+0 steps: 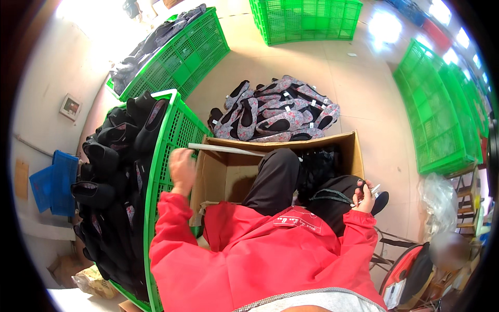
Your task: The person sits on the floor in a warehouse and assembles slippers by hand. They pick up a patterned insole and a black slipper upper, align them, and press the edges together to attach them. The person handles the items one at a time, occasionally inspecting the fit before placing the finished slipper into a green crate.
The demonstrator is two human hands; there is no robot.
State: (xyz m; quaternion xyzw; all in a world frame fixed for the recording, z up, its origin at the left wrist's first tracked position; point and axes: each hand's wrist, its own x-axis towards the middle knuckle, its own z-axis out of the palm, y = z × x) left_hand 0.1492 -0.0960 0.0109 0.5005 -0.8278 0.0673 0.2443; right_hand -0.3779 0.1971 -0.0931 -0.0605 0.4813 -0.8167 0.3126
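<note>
My left hand (182, 170), smeared by motion, is beside the green crate at the left, near the end of a long pale rod (226, 149). Its fingers are too blurred to read. The rod lies across an open cardboard box (358, 151) at my legs. My right hand (364, 197) is closed above my right knee, with a thin white piece (376, 189) sticking out of its fingers; its kind is unclear. A dark cord (332, 194) lies over that knee. Inside the box is a shiny black bundle (318, 169).
Black slippers (93, 195) fill a green crate (179, 117) at my left. Ahead lies a pile of flower-patterned slippers (286, 112). More green crates (312, 21) stand at the back and stacked (436, 114) at right, near clear plastic (438, 200) and a red-and-black bag (405, 273).
</note>
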